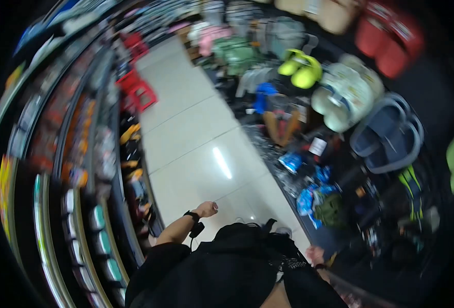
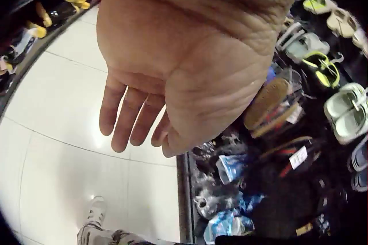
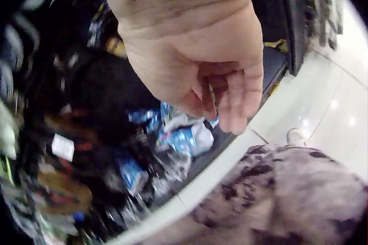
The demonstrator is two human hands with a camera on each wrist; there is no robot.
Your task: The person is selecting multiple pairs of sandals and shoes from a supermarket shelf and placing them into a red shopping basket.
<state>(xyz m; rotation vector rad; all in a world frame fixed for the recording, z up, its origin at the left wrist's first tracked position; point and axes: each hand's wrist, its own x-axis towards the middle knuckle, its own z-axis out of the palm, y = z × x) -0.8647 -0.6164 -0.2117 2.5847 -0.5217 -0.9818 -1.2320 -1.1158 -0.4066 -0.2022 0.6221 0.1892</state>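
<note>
My left hand (image 1: pixel 205 209) hangs over the pale tiled floor (image 1: pixel 191 138), a black band round its wrist. In the left wrist view its fingers (image 2: pixel 135 116) droop loosely, holding nothing. Low at the right of the head view, my right hand (image 1: pixel 315 255) is beside the edge of the dark display shelf. The right wrist view shows that hand's fingers (image 3: pixel 233 104) loosely curled, with nothing evident in them. Behind it, blue and clear plastic packaging (image 3: pixel 187 139) lies on the shelf.
Shoes cover the right-hand shelf: yellow-green clogs (image 1: pixel 303 68), pale green clogs (image 1: pixel 340 100), dark blue slides (image 1: pixel 391 133) and red slippers (image 1: pixel 386 36). Racks of packaged goods (image 1: pixel 83 138) line the left. A red plastic stool (image 1: pixel 137 91) stands at the aisle's left edge.
</note>
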